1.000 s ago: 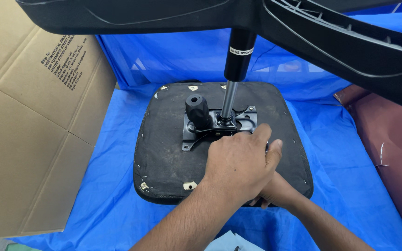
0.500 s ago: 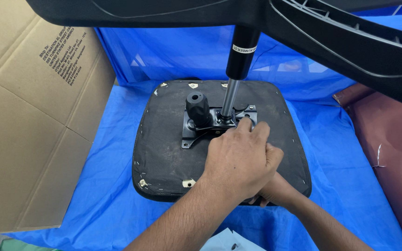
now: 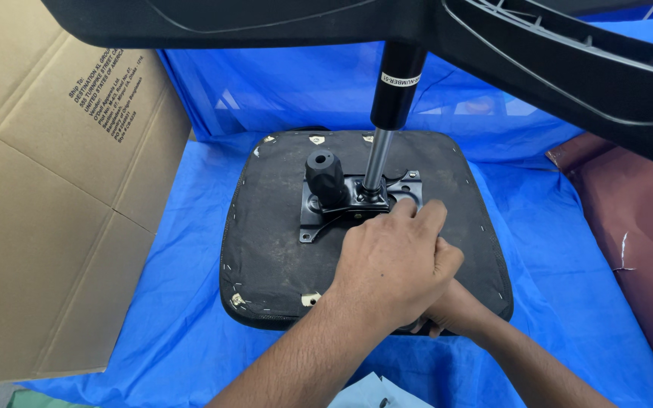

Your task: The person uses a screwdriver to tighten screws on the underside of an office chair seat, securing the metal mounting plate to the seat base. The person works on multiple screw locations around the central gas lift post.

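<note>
A black chair seat (image 3: 273,249) lies upside down on a blue tarp (image 3: 183,325). A metal mechanism plate (image 3: 319,219) is bolted at its middle, with a black knob (image 3: 324,172) and a gas cylinder (image 3: 387,113) rising from it. My left hand (image 3: 391,264) rests over the seat, its fingertips touching the plate's right end. The curled fingers hide whatever may be under them. My right hand (image 3: 447,313) lies beneath the left, mostly covered, with its fingers wrapped around the seat's near edge.
A black chair base (image 3: 538,53) spans the top of the view on the cylinder. Flattened cardboard boxes (image 3: 47,211) lean at the left. A dark red cushion (image 3: 644,227) sits at the right. A pale sheet (image 3: 379,393) lies at the bottom edge.
My left hand has crept slightly up toward the mechanism plate. The right hand and the seat have stayed put.
</note>
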